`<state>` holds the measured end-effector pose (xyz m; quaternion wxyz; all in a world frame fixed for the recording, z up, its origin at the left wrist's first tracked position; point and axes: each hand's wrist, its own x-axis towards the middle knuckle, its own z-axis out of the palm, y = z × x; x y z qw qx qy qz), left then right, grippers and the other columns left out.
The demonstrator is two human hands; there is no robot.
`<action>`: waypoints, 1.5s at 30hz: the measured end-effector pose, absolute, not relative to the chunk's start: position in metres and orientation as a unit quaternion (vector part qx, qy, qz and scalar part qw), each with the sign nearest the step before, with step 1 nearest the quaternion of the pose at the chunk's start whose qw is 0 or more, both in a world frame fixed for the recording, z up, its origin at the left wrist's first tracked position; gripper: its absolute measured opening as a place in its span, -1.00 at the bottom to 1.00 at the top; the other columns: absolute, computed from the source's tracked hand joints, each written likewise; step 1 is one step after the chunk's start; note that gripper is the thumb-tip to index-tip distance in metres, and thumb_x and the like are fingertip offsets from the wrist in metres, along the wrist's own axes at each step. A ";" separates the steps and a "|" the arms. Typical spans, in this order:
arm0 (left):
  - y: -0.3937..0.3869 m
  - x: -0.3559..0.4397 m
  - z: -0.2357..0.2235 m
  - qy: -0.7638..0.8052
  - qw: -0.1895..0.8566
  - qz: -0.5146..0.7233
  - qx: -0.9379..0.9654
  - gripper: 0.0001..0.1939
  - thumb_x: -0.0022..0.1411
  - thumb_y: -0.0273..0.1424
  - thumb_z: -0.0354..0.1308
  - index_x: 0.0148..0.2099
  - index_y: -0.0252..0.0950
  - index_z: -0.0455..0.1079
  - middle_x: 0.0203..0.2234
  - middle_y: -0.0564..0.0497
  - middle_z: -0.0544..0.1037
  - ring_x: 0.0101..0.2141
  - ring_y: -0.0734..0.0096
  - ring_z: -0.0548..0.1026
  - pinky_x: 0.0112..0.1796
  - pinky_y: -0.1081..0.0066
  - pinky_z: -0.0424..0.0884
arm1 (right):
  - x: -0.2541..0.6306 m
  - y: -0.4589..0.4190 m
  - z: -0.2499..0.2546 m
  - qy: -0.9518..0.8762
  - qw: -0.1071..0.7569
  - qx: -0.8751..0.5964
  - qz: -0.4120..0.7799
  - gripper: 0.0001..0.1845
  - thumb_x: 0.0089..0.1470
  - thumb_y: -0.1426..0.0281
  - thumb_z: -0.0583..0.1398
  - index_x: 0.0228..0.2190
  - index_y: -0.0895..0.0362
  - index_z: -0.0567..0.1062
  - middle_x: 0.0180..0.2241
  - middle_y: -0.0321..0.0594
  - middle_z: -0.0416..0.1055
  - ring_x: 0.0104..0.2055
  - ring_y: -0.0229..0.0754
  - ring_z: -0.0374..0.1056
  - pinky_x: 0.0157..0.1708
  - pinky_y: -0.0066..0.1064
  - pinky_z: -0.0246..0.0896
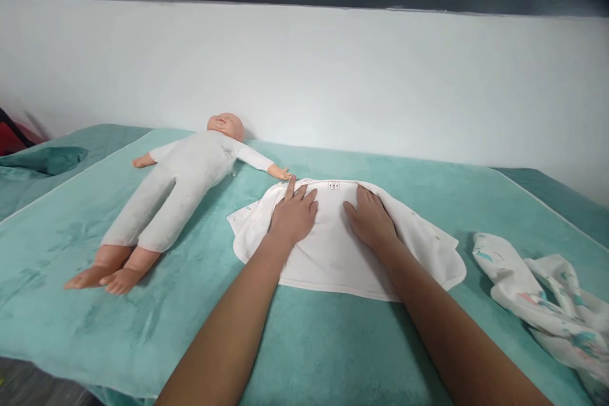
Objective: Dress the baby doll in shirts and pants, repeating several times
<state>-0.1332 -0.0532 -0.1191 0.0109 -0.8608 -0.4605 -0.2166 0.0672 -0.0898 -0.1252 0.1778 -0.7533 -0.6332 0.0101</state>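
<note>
Shirt, white, lies spread on the green cover at the centre of the dial, printed label at its 12 o'clock. Left hand rests on it toward 11, fingers spread, nothing gripped; right hand toward 1, also relaxed and flat-ish, no pinch visible. Doll lies off at 10, its near hand just beside the left fingertips; patterned cloth bunched at 4. Step looks like smoothing: best done with light, even palms, working outward from the middle toward 9 and 3, where the sides look rumpled. Keep the label edge straight, don't drag so hard the plush cover bunches, and keep left fingertips clear of the doll
</note>
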 end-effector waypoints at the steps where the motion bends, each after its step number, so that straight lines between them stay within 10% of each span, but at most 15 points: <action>1: -0.052 -0.133 -0.120 -0.462 0.003 -0.204 -0.863 -0.53 0.43 -0.28 -0.18 0.26 -0.27 0.28 0.24 -0.08 0.34 0.37 0.05 -0.05 0.25 0.08 0.21 | 0.068 -0.088 -0.128 -0.638 0.173 -0.751 0.011 -0.34 0.26 0.23 -0.09 0.26 0.36 0.15 0.25 0.08 0.18 0.29 0.06 0.04 0.29 -0.14 -0.05; 17: -0.075 -0.142 -0.123 -0.453 -0.004 -0.229 -0.861 -0.57 0.43 -0.32 -0.18 0.21 -0.25 0.34 0.25 -0.02 0.35 0.33 0.21 0.10 0.21 0.13 0.26 | 0.051 -0.103 -0.131 -0.720 0.128 -0.679 -0.073 -0.48 0.32 0.43 -0.15 0.18 0.31 0.33 0.27 0.04 0.19 0.34 -0.04 0.03 0.33 -0.17 -0.17; 27: -0.091 -0.147 -0.124 -0.471 -0.014 -0.283 -0.835 -0.62 0.40 -0.38 -0.09 0.13 -0.31 0.42 0.13 -0.07 0.48 0.18 0.30 0.37 0.22 0.20 0.24 | 0.046 -0.099 -0.133 -0.713 0.088 -0.696 -0.010 -0.30 0.34 0.13 -0.16 0.32 0.31 0.07 0.37 0.00 -0.06 0.41 -0.03 -0.14 0.34 -0.14 -0.23; 45: -0.087 -0.146 -0.123 -0.488 0.019 -0.324 -0.810 -0.63 0.36 -0.42 -0.09 0.10 -0.37 0.40 0.16 -0.20 0.41 0.22 0.17 0.29 0.24 0.10 0.21 | 0.040 -0.073 -0.134 -0.657 0.118 -0.744 -0.008 -0.22 0.30 0.07 -0.15 0.35 0.32 -0.04 0.41 0.02 -0.26 0.43 -0.01 -0.24 0.34 -0.14 -0.21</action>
